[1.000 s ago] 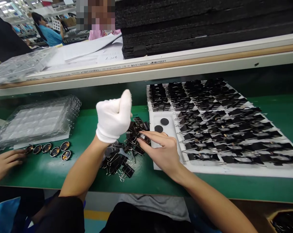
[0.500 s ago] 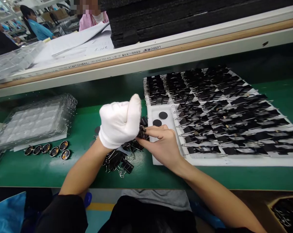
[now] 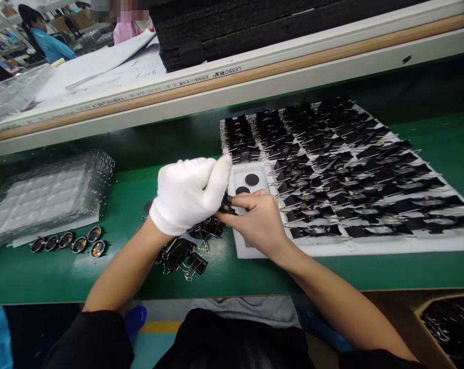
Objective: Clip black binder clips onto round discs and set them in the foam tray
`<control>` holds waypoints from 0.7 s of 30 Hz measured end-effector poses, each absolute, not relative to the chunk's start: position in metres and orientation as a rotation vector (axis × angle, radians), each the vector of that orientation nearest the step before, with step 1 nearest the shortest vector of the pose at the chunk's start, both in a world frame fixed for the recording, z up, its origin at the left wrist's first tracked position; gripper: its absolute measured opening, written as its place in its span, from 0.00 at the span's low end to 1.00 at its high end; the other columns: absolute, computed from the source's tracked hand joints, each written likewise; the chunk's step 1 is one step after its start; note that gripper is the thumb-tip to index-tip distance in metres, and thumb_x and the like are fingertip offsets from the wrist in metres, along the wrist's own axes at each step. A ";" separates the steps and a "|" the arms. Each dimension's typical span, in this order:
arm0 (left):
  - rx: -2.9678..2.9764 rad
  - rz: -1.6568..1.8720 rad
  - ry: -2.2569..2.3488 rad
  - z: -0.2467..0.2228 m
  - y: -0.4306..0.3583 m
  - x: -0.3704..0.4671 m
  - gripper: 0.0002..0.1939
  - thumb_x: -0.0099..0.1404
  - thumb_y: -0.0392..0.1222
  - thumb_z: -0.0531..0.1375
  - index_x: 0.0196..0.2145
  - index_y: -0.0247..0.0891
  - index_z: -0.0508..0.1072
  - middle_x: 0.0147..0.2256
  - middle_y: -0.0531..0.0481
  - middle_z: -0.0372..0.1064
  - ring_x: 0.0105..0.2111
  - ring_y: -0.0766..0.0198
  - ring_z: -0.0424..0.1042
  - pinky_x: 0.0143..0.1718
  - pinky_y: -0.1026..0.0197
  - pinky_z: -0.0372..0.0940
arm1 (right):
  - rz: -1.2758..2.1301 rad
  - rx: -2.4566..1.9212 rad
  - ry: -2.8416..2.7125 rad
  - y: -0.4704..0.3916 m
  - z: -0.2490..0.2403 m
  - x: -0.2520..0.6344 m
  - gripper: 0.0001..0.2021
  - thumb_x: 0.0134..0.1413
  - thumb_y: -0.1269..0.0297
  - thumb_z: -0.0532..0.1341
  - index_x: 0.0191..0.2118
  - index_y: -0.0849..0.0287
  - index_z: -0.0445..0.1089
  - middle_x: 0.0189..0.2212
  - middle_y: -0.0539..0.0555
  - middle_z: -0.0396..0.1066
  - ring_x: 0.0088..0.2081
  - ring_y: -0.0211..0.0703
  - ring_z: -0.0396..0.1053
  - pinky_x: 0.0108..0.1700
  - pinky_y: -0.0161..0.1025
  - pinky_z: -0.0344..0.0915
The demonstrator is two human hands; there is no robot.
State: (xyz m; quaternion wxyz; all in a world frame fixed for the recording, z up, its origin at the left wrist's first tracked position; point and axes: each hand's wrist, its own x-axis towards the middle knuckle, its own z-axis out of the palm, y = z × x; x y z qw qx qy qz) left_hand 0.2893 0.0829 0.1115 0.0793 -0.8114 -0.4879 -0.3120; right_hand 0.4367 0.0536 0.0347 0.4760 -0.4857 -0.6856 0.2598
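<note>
- A small dark piece [image 3: 226,207] is sitting between the fingers of the right hand [image 3: 258,223], just beside the left edge of a white foam tray [image 3: 355,249]; much of it is hiding behind the hands.
- The bare right hand is pinching it, thumb and forefinger standing narrow around it.
- The left hand [image 3: 189,192], in a white glove, is forming a fist close by (whether its fingers are gripping anything, I cannot tell).
- Black binder clips [image 3: 178,252] are lying heaped beneath and in front of the left hand, near the front edge of the green bench [image 3: 316,277].
- Two black discs [image 3: 251,179] are resting toward the tray's near left corner, while rows of black clips [image 3: 331,174] are covering much of the tray.
- Six round pieces [image 3: 79,244] are lying toward the bench's front left corner, with clear plastic trays [image 3: 47,192] stacking up behind them.
- Beyond the bench's back edge, papers [image 3: 101,66] are lying beside black foam [image 3: 255,31].
</note>
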 end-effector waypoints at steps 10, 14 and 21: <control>-3.002 -0.687 -1.619 0.107 0.088 0.256 0.19 0.66 0.59 0.61 0.40 0.40 0.75 0.35 0.52 0.75 0.32 0.63 0.73 0.34 0.62 0.66 | 1.225 -1.094 -1.705 0.069 0.064 0.480 0.07 0.47 0.62 0.71 0.31 0.60 0.79 0.28 0.50 0.78 0.32 0.41 0.73 0.36 0.38 0.64; -3.146 -0.591 -1.915 0.109 0.103 0.256 0.22 0.69 0.61 0.56 0.38 0.38 0.73 0.29 0.52 0.74 0.28 0.64 0.70 0.30 0.63 0.64 | 1.427 -1.075 -1.476 0.073 0.067 0.488 0.16 0.46 0.63 0.71 0.42 0.61 0.77 0.38 0.55 0.80 0.37 0.42 0.77 0.40 0.39 0.71; -3.217 -0.361 -1.497 0.102 0.128 0.259 0.23 0.66 0.62 0.58 0.35 0.37 0.77 0.28 0.54 0.72 0.27 0.67 0.66 0.29 0.64 0.59 | 0.846 -1.141 -1.595 0.086 0.061 0.500 0.12 0.57 0.58 0.67 0.44 0.58 0.77 0.43 0.57 0.80 0.43 0.47 0.77 0.45 0.44 0.72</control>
